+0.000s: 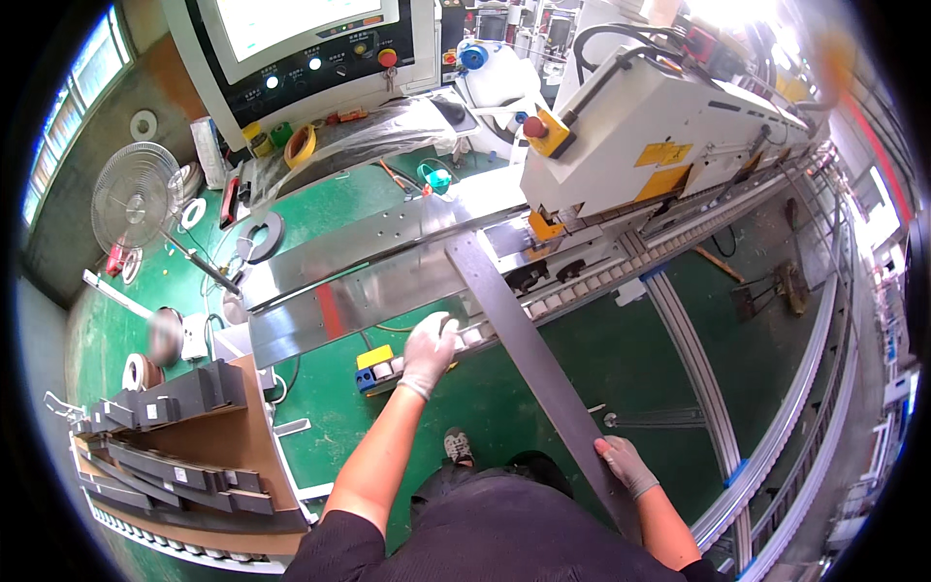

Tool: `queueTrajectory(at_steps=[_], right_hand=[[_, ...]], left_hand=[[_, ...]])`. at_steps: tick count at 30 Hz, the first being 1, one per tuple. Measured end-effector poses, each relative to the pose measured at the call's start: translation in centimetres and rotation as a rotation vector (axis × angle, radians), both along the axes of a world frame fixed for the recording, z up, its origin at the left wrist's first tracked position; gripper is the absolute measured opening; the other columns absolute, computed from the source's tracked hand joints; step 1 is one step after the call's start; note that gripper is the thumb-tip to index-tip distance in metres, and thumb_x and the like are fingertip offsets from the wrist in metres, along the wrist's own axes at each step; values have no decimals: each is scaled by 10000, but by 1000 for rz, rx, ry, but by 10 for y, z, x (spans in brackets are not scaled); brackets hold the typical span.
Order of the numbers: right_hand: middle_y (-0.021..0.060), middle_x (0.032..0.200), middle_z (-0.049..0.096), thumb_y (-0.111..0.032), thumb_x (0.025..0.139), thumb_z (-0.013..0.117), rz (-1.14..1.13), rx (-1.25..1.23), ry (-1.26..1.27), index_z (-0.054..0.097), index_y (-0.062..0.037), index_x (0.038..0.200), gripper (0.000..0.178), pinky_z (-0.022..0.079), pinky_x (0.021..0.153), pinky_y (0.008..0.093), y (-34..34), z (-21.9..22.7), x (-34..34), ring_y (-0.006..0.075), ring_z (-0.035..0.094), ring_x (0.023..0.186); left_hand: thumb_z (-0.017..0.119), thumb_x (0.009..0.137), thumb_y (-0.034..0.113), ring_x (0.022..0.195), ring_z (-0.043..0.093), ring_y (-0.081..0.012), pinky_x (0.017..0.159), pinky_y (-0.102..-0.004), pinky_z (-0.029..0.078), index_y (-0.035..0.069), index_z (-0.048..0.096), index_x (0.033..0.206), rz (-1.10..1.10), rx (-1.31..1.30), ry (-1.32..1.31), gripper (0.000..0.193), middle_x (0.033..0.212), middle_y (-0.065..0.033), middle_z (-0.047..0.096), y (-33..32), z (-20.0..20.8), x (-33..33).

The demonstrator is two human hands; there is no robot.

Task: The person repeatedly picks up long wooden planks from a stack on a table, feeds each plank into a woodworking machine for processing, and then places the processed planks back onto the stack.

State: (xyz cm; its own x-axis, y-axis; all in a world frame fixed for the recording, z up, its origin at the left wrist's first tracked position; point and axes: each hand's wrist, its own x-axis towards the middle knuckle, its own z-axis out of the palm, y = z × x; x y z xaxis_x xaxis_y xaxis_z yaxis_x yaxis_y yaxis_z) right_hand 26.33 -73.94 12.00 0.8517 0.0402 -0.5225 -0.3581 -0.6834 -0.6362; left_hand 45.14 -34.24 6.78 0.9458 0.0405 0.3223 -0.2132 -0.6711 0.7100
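A long dark grey board (pixel 529 364) lies slantwise in front of me, its far end at the edge of the metal machine table (pixel 388 281) and its near end beside my right hip. My right hand (pixel 626 464), in a pale glove, is closed on the board's right edge near that end. My left hand (pixel 430 354), gloved too, hovers by the white conveyor rollers (pixel 473 337), left of the board and apart from it. Its fingers reach forward, loosely bent, with nothing visible in them.
A white edge-working machine (pixel 659 145) with a red stop button runs off to the right. Roller rails (pixel 693 378) stand at my right. Several dark boards (pixel 184 475) are stacked on cardboard at lower left. A fan (pixel 136 209) and a control panel (pixel 320 58) stand beyond the table.
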Motion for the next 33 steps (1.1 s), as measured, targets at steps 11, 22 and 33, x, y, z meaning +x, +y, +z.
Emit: queueTrajectory(at_steps=[11,22,33], right_hand=[[189,820,620,-492,985,461,-18,-11,-13,604,23,850,551,459,732,414,-19,-10,20,351,586,778],[230,747,566,-500,993,415,-25,-197,-35,539,-14,732,566,438,654,505,-17,-13,25,470,577,766],[255,722,547,-513,1002,396,-55,-228,-60,523,4,724,600,414,619,507,-65,-8,54,493,550,725]], left_hand=[[477,980,157,741,646,-395,713,-433,527,-10,626,883,-163,-352,415,244,773,-230,648,-80,4,103],[525,969,116,692,600,-355,619,-451,458,17,624,878,-87,-201,197,167,727,-172,592,-107,-10,111],[552,999,241,576,531,-311,589,-392,436,-30,588,727,6,-685,517,385,645,-174,576,-151,11,140]])
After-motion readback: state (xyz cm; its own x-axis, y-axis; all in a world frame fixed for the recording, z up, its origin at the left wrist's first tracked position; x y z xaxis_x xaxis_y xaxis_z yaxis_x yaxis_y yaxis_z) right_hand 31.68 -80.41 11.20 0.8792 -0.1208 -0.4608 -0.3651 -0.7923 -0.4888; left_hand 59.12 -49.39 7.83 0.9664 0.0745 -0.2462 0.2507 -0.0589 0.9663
